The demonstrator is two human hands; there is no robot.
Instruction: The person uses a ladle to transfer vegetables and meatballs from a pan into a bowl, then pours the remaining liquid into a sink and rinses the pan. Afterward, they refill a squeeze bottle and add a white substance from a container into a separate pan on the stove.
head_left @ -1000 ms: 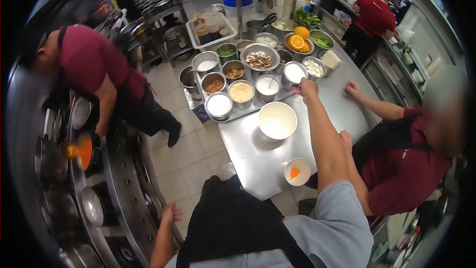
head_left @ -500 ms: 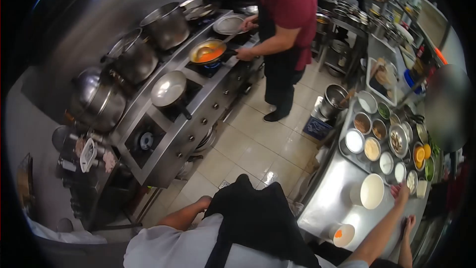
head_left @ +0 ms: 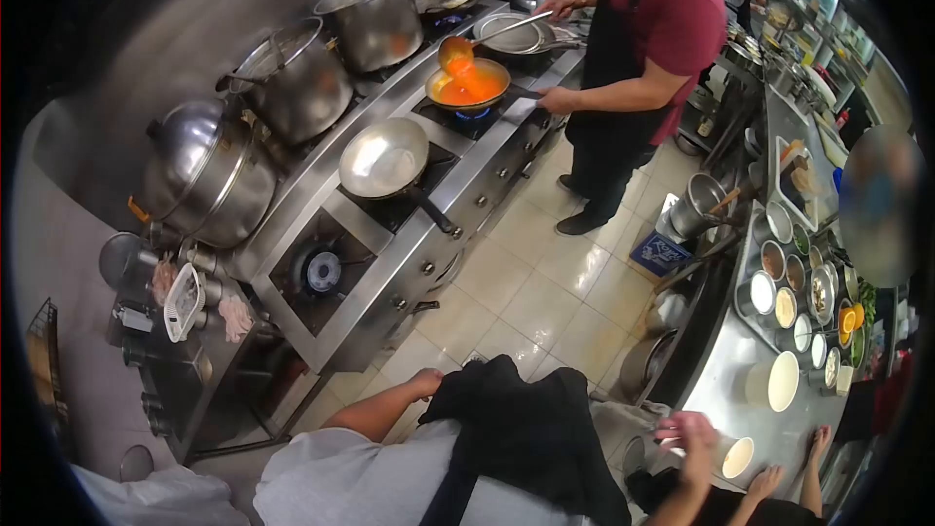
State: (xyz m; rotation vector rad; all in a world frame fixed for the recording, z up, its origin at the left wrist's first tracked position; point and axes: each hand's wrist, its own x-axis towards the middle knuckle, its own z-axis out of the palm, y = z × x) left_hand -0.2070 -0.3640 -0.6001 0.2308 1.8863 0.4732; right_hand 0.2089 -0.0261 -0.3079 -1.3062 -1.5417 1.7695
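Note:
Beside my black apron [head_left: 516, 429], my left hand [head_left: 426, 385] is low at my side, its fingers curled in. Whether anything is inside it is hidden. Over the counter's near edge hangs my right hand [head_left: 688, 432], fingers bent and blurred; what it holds, if anything, does not show. Just to its right stands a white paper cup [head_left: 737, 458], and farther along a larger white tub [head_left: 774, 385]. An aluminium frying pan [head_left: 385, 158] rests on the stove, handle towards me. Neither hand touches it.
A co-worker in a red shirt [head_left: 682, 29] pours orange sauce from a ladle [head_left: 455, 54] into a pan [head_left: 467, 88] over a lit burner. Another person's hands [head_left: 765, 483] are at the counter. Large pots [head_left: 375, 19] line the stove's back. A tray holds several ingredient tins [head_left: 785, 307].
My right hand has drawn back from the ingredient tins towards me. My view has swung right. The co-worker has raised the ladle, and orange sauce now falls from it.

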